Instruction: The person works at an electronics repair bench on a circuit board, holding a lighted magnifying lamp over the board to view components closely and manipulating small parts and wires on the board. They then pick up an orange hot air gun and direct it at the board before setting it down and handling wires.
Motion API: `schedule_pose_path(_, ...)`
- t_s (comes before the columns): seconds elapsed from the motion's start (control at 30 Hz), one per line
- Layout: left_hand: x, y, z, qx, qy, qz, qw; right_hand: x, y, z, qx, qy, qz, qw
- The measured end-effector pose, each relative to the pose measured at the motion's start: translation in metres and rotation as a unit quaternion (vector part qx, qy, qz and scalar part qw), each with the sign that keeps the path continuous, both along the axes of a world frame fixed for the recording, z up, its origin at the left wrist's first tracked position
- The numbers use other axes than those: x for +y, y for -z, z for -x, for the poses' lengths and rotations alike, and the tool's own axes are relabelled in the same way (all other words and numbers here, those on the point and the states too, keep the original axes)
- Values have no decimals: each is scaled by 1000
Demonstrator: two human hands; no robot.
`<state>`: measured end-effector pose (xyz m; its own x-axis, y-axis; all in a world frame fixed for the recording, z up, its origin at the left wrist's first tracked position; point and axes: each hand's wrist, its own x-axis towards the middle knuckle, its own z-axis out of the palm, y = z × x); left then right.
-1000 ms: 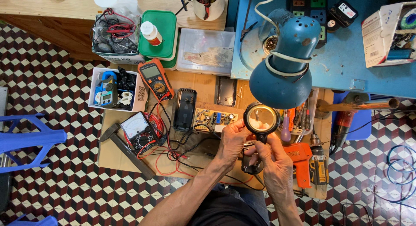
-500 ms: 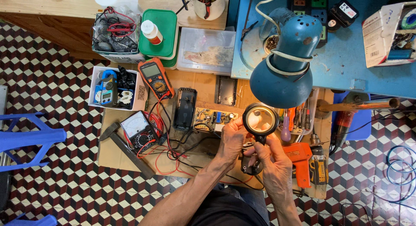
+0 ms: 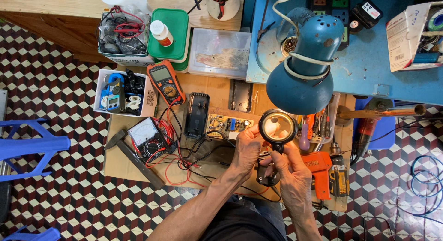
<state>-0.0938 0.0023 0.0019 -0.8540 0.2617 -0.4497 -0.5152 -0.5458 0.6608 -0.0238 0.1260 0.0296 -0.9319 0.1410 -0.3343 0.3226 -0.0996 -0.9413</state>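
Gripping a round magnifier point(image 3: 278, 126), both hands point(image 3: 272, 165) work beside the white labelled carton point(image 3: 408, 35).

You have three meters on the bench: an orange multimeter point(image 3: 165, 81), an analog meter point(image 3: 146, 138) and a blue clamp meter point(image 3: 113, 94). One blue lamp point(image 3: 303, 70), one magnifier point(image 3: 277, 127), one hammer point(image 3: 131, 156).

Both forearms were raised side by side; the left hand point(image 3: 247, 148) and right hand point(image 3: 293, 174) were curled in a closed grip, nearly touching.
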Motion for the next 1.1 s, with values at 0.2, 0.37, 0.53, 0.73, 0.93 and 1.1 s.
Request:
schedule_pose_path(0.2,-52,-3,-59,1,-4,-5,1000,-53,0,-58,11,-2,12,1000)
schedule_pose_path(0.37,-48,-2,-54,10,-2,-1,1000,-50,-2,-51,8,-3,-1,1000)
schedule_pose_path(0.53,-51,0,-58,17,1,-6,1000,-53,-4,-54,7,-3,-7,1000)
schedule_pose_path(0.73,-49,3,-57,17,5,1,1000,-52,-3,-53,9,-4,-19,1000)
schedule_pose_path(0.93,-47,6,-60,19,1,-17,1000,-50,-1,-55,5,-3,-9,1000)
schedule_pose_path(1.1,-47,13,-65,34,-8,-37,999,-49,0,-57,1,-5,-24,1000)
